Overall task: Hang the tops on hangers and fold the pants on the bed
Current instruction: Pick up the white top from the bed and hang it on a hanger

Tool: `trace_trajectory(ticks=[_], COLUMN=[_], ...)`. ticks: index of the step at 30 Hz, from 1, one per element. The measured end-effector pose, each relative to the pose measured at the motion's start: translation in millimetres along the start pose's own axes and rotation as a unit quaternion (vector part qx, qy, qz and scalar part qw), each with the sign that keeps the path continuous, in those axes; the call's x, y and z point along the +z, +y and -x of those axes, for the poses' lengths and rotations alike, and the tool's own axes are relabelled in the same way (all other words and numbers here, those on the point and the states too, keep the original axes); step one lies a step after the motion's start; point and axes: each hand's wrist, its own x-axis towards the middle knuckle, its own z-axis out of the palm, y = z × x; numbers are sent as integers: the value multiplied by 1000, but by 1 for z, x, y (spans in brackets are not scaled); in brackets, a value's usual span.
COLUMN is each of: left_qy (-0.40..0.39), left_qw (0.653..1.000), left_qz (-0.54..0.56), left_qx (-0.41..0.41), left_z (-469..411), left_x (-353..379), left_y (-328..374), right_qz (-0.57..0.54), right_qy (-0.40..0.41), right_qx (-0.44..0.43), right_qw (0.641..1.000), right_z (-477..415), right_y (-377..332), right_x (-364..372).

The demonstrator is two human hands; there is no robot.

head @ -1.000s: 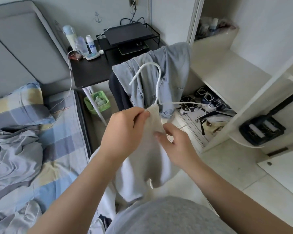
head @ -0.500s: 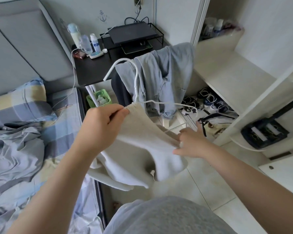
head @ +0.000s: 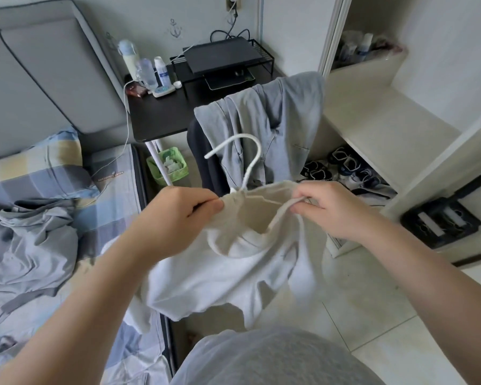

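- Head view, the only one: you hold the white top (head: 228, 273) in front of your waist. Every place below is given from it.
- At its near-left collar edge, your left hand (head: 178, 215) is clenched, thumb and fingers pinching the fabric just where the hanger (head: 245, 157) stem comes out.
- At its right collar edge, your right hand (head: 325, 209) pinches the neckline together with a white strand that runs down into the opening. It looks like a hanger arm, but I cannot tell for sure.
- The hanger's hook stands above the top, free in the air and not hooked on anything.
- The body of the top hangs bunched below your hands. Its shoulders do not look seated yet.
- Left of the top lies the bed (head: 114, 226), with crumpled grey clothes (head: 31, 245) on it, unfolded.
- Behind the top, a grey garment (head: 275, 120) is draped over a chair (head: 203, 151).
- My judgement: you are midway through hanging this one top. No folded pants show anywhere, so the folding and any other tops remain to be done.
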Motion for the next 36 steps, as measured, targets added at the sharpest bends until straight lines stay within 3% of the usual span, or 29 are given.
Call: trace_trajectory(ticks=[5,10,14,19,27,31,36], left_qy=[11,4,51,96,41,34,141], left_qw=[998,998,996,995,997,997,989], left_qz=[32,32,33,25,58,57,18], left_qx=[56,61,69,29,22,25,-49], left_z=[-9,-11,-11,-5,-7,-1,12], left_x=[11,15,11,0,10,17,35], left_y=[17,7,-12,-40,-41,-46,-64], right_qz=[-81,-126,-187,-204,-195,-220,-219], right_qy=[34,59,111,80,60,89,153], right_qx=[-94,-38,-1,7,10,5,35], right_qw=[992,990,976,976,979,971,963], right_z=[-11,-10,-11,-2,1,4,7], right_y=[-52,-48,-35,-11,-22,-25,-30], right_x=[11,16,8,-12,-24,-22,-24])
